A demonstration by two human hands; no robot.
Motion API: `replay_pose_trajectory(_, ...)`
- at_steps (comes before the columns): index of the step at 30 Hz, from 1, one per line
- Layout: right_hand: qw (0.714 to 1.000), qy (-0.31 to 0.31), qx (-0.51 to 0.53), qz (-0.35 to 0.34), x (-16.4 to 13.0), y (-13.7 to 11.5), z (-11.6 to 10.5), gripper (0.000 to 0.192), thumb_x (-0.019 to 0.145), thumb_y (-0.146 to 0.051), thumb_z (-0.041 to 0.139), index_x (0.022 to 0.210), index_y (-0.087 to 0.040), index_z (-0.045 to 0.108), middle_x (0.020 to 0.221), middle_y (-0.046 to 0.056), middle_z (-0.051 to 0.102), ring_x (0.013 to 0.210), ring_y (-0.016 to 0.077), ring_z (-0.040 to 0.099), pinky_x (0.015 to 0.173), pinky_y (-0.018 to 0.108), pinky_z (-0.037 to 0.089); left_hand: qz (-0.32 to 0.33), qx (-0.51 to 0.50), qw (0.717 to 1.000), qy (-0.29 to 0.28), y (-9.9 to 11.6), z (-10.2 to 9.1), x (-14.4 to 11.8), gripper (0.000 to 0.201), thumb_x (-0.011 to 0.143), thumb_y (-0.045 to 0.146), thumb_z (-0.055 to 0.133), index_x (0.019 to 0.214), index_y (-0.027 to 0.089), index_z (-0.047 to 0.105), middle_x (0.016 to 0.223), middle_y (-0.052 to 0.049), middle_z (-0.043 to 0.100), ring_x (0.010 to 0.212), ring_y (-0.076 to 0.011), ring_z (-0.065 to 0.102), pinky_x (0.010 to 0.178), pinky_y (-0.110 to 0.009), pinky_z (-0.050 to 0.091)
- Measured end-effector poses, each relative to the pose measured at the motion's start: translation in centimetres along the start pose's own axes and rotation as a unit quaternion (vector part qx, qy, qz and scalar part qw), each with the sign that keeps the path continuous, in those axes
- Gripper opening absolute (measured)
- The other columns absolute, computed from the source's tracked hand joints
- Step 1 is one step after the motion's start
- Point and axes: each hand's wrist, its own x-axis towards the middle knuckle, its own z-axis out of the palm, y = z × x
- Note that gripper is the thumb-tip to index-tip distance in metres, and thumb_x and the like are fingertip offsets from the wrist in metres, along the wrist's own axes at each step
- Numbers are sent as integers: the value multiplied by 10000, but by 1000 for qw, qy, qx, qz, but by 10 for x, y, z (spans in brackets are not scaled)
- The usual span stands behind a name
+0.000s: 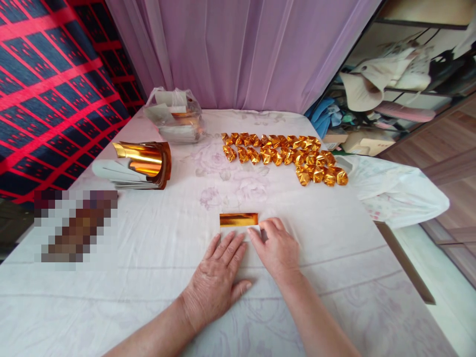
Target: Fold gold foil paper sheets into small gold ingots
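Two bare hands lay nearest the camera, flat on the white cloth point(111, 277) that covered the table. On the left, the left hand point(217, 280) was spread open with its fingers straight, pressing down on the white part of a paper sheet. It gripped nothing. Just beside it, the right hand point(277, 248) was mostly open too, and its fingertips point(256, 234) pinched or pushed the white edge of the same sheet. I could not tell if it really held the edge or only pressed it. One gold paper strip point(238, 219) showed just past the fingertips of both hands, where the sheet was folded over, and it lay flat on the cloth.

Far to the left sat one curled stack of gold foil sheets point(143, 166), shiny side and white side both showing. Behind it stood one clear plastic bag point(174, 116) with more sheets inside, some white and some gold.

To the right of the bag, many small folded gold pieces point(284, 153) lay in rows, too many and too close to count well. At the right edge lay one white plastic bag point(394, 191), hanging partly off the table.
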Motion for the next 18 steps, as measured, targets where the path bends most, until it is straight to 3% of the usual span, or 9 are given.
replay_pose_trajectory(8,1000,8,30,4,-1,3,2,249,908,-435,534,980,-207,601,943,64,672,786,185,626,615,277,396,4,10,1000,-6,0,0,0,688,918,574,469,1435,123,423,1508,-126,433,1424,-297,337,1193,-496,215)
replay_pose_trajectory(15,994,18,97,-51,-3,11,-1,247,954,-359,471,833,-224,640,891,43,676,767,152,643,650,249,447,-7,15,1000,5,1,0,0,661,934,605,422,1405,144,465,1519,-99,425,1417,-281,350,1198,-472,201)
replay_pose_trajectory(18,991,21,114,-63,-4,14,-4,250,957,-339,477,851,-230,675,917,41,684,793,150,660,681,249,473,-7,17,1000,10,2,0,0,660,935,608,420,1400,142,469,1521,-100,422,1418,-280,348,1197,-471,202)
